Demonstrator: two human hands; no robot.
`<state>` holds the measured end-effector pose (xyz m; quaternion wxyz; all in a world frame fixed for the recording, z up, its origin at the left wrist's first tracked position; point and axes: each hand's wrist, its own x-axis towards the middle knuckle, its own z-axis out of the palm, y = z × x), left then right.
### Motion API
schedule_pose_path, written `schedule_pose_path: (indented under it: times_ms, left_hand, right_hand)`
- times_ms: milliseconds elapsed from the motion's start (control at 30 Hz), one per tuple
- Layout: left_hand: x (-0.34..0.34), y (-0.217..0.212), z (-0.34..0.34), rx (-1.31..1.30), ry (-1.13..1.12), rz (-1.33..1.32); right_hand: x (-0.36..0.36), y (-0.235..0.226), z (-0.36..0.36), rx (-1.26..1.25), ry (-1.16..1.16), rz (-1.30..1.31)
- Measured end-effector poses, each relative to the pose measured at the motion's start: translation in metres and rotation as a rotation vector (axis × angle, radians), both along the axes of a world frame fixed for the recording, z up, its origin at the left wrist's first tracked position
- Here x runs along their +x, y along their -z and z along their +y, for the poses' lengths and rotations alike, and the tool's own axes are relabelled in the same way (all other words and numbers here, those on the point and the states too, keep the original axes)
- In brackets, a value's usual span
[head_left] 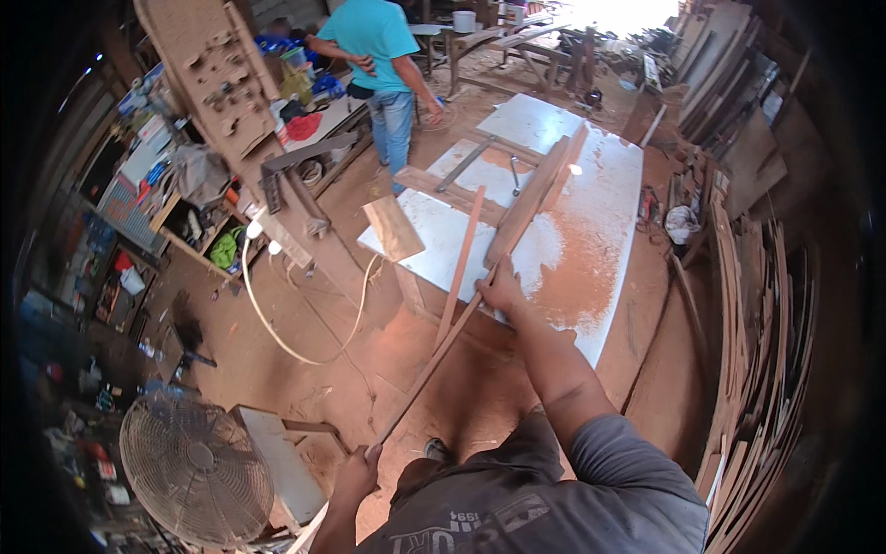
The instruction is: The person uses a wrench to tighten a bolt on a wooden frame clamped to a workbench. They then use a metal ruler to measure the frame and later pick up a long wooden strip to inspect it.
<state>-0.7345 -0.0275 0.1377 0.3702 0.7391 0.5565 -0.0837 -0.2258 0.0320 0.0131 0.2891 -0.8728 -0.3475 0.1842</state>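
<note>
A long thin wooden strip [420, 380] slants from lower left up to the near edge of a white worktable [604, 198]. Its lower end is in my left hand [355, 475], closed with the thumb along the strip. Beside the near end of a thick wooden beam [528, 205], my right hand [501, 285] is closed around the strip's upper part. The beam lies lengthwise on the table. Left of the strip, a second thin strip [461, 263] lies partly on the table and sticks out past its edge. Reddish sawdust [577, 268] covers part of the tabletop.
A wrench [515, 175] and a wood block [394, 228] lie on the table. A pale cable [263, 328] loops at the left, above a dusty fan [198, 457]. A person in a turquoise shirt [367, 35] stands beyond. Long boards [738, 369] lean at the right.
</note>
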Motion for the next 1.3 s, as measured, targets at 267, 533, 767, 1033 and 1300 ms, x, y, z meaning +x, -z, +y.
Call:
schedule_pose_path:
  times_ms: [267, 533, 767, 1033, 1300]
  left_hand:
    - [0.013, 0.001, 0.003, 0.048, 0.016, 0.063]
    - [0.018, 0.032, 0.01, 0.04, 0.045, 0.049]
    - [0.036, 0.043, 0.015, 0.074, 0.097, 0.024]
    - [0.064, 0.048, 0.023, 0.071, 0.115, 0.054]
    - [0.096, 0.051, 0.034, 0.013, 0.123, 0.034]
  right_hand:
    - [-0.08, -0.011, -0.026, 0.117, 0.036, -0.052]
    - [-0.226, -0.024, -0.068, 0.001, -0.103, -0.011]
    - [-0.202, -0.006, -0.057, 0.001, -0.101, -0.086]
    - [-0.173, -0.009, -0.048, -0.037, -0.095, -0.119]
    - [-0.138, -0.005, -0.038, -0.021, -0.059, -0.112]
